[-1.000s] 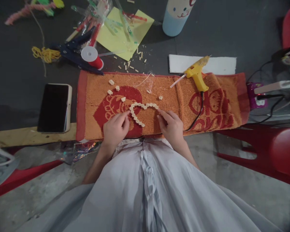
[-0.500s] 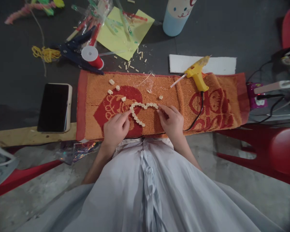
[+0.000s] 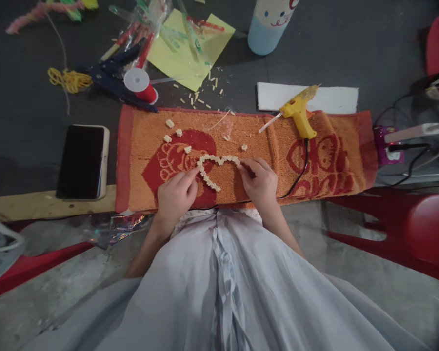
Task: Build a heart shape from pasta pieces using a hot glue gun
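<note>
A partial heart outline (image 3: 207,177), built from small cream-coloured pieces, is over the orange towel (image 3: 237,129); its lower right side is a gap. My left hand (image 3: 178,193) pinches the outline at its upper left edge with thumb and forefinger. At the right end of its top curve, the fingers of my right hand (image 3: 259,180) are closed on it. Several loose cream clusters lie on the towel, among them one cluster (image 3: 188,149) near my left hand and another cluster (image 3: 244,147) above my right.
A yellow glue gun (image 3: 299,114) rests partly on a white strip (image 3: 325,99), its cord running down the towel. Left are a phone (image 3: 82,162), dark-blue pliers (image 3: 111,80) and a red thread spool (image 3: 142,86). Behind are yellow paper (image 3: 185,63) and a bottle (image 3: 269,29).
Almost nothing differs. Both hands keep their hold on the heart outline in the same place, and the whole view has shifted very slightly.
</note>
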The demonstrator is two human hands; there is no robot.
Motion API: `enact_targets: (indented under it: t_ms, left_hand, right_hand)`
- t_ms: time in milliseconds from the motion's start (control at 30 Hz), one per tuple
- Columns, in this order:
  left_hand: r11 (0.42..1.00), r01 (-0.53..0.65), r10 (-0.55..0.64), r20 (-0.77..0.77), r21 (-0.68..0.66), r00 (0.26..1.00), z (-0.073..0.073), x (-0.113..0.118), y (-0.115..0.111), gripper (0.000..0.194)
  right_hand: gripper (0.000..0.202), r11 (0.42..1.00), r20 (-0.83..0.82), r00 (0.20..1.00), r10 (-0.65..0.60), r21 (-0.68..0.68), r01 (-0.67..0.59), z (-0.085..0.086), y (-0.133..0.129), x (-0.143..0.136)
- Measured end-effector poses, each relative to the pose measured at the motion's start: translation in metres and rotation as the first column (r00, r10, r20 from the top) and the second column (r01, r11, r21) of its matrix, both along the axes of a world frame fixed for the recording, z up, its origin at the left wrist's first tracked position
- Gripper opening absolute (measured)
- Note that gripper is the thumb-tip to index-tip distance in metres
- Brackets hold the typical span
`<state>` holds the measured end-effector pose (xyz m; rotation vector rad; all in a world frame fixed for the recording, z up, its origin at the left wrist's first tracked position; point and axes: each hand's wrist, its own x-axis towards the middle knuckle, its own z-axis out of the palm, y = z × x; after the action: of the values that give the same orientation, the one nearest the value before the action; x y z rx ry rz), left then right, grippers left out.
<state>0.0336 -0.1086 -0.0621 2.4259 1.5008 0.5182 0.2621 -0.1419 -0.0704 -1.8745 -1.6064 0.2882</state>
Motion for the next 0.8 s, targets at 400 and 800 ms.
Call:
enact_targets:
  t_ms: [400, 800]
  left_hand:
    - [0.998, 0.014, -0.016, 0.047, 0.056, 0.999, -0.0024, -0.0014, -0.0001, 0.035]
    - [1.0, -0.008, 0.008, 0.062, 0.013, 0.998, -0.0015, -0.0006, 0.0002, 0.034]
  right_hand:
    - [0.024, 1.0, -0.021, 1.0, 0.01, -0.006, -0.01, -0.0037, -0.0006, 0.003]
    - [0.022, 1.0, -0.055, 0.998, 0.018, -0.004, -0.018, -0.0031, -0.0003, 0.0042]
